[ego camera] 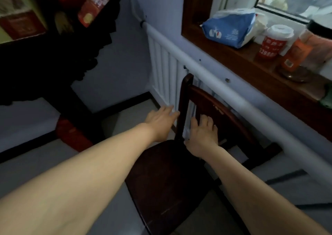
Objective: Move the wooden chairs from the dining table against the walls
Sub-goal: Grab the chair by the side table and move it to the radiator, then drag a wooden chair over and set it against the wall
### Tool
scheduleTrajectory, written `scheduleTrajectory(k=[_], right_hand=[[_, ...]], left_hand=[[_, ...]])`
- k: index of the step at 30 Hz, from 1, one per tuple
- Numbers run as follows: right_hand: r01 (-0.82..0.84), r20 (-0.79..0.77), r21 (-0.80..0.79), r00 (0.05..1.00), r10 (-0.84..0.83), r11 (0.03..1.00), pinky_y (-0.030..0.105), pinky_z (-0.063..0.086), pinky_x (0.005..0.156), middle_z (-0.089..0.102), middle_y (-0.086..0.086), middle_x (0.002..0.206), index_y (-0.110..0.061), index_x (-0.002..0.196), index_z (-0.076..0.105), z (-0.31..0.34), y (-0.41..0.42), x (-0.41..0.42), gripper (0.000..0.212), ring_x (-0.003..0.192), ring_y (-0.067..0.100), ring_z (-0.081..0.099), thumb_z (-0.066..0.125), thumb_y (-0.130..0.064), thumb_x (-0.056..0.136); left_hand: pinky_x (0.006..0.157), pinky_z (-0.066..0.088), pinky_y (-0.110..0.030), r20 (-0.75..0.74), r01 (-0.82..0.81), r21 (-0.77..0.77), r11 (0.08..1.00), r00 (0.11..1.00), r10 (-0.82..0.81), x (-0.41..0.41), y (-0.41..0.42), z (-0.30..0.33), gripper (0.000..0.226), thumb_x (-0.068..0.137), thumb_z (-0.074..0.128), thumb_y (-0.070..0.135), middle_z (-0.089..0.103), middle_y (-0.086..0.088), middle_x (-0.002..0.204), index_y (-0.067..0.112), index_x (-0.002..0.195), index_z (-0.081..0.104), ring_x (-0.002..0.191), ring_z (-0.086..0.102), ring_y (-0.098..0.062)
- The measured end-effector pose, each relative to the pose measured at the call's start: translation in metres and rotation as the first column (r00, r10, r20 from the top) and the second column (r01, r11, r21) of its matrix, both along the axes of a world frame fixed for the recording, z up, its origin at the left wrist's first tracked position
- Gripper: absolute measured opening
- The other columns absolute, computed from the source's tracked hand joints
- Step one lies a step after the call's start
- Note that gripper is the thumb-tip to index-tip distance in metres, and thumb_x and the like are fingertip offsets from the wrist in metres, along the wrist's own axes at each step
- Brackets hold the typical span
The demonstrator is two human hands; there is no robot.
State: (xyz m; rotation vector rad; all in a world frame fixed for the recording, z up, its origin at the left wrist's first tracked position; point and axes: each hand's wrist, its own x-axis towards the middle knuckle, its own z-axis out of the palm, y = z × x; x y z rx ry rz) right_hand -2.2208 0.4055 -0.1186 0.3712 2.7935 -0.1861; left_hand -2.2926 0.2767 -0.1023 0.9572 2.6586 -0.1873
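Reaching forward over the dark seat, I had my left hand (160, 122) spread flat and released, its fingers just beside the near upright of the wooden chair (172, 171) without closing on it, while my right hand (202, 136) lay open on the lower part of the backrest, fingers splayed against the slat and gripping nothing. Both hands were loose, I judged, because the chair was already where I wanted it: its back stood close against the white radiator (165, 69) under the window sill (233, 58), with the long pipe (206, 73) running just behind the top rail. Whether the backrest actually touched the radiator I could not tell. The seat faced out into the room over the pale floor (287, 189), which suited a chair parked along a wall. A blue bag (228, 30) and a red tub (273, 44) sat on the sill well above the chair, clear of it. My open palms read as a last steadying nudge rather than a carrying hold, so this chair seemed nearly finished.
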Motion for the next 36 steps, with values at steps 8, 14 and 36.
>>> scheduleTrajectory(k=[8, 14, 36], right_hand=[[-0.262, 0.084, -0.035, 0.961, 0.264, 0.965, 0.047, 0.025, 0.112, 0.018, 0.020, 0.149, -0.013, 0.145, 0.021, 0.000, -0.109, -0.004, 0.076, 0.139, 0.036, 0.017, 0.061, -0.041, 0.087], [-0.422, 0.139, -0.073, 0.893, 0.428, 0.904, 0.045, 0.028, 0.111, 0.019, 0.021, 0.148, -0.014, 0.148, 0.017, 0.007, -0.213, 0.009, 0.081, 0.137, 0.036, 0.022, 0.061, -0.042, 0.086], [-0.831, 0.152, -0.170, 0.510, 0.847, 0.530, 0.043, 0.031, 0.112, 0.013, 0.016, 0.151, -0.016, 0.147, 0.018, 0.021, -0.512, 0.078, 0.083, 0.137, 0.033, 0.021, 0.065, -0.041, 0.083]], left_hand=[[0.108, 0.033, -0.040, 0.099, -0.333, -0.046, 0.942, 0.937, 0.336, 0.019, -0.140, -0.006, 0.088, 0.085, 0.064, 0.012, 0.022, -0.009, 0.155, 0.025, 0.152, 0.009, 0.141, 0.027, -0.028], [0.091, 0.047, -0.035, 0.218, -0.513, 0.007, 0.858, 0.838, 0.500, 0.059, -0.248, -0.006, 0.084, 0.083, 0.067, 0.028, 0.046, -0.009, 0.137, 0.024, 0.150, 0.016, 0.125, 0.048, -0.028], [0.102, 0.044, -0.034, 0.381, -0.979, -0.060, 0.194, 0.157, 0.911, 0.240, -0.562, 0.003, 0.075, 0.081, 0.073, 0.034, 0.048, -0.013, 0.140, 0.013, 0.144, 0.037, 0.125, 0.050, -0.029]])
